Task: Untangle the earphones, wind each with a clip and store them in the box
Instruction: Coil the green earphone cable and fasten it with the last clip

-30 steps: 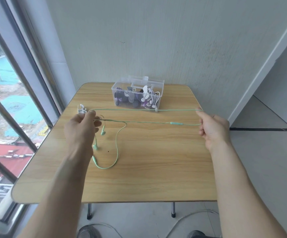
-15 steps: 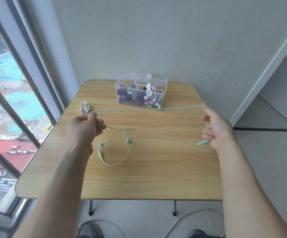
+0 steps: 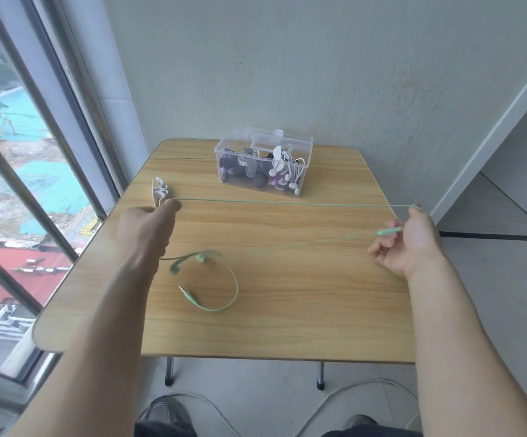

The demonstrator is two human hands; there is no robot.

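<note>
Left hand (image 3: 148, 227) pinching one end of a taut span of mint-green earphone cable (image 3: 287, 203); right hand (image 3: 408, 244), fingers curled, gripping the other end near the in-line remote (image 3: 390, 231). Between the hands, stretched above the wooden desk (image 3: 287, 326), a second, blurred strand slanting down toward two earbuds (image 3: 189, 261) just right of the left wrist. Beyond them, a slack loop ending in the jack plug (image 3: 188, 294), lying flat on the desk. Just beyond the left fingertips, a white winding clip (image 3: 158, 192), unused. At the desk's far edge, a clear plastic box (image 3: 263, 165), lid open, packed with white and purple earphones.

Likely risks: too hard a pull, straining the thin cable at the remote or the earbuds; the trailing loop and plug whipping about or snagging, forming a fresh knot; a sweeping left hand knocking the clip off the desk's window side.

No brand, label or legible writing anywhere in view.
</note>
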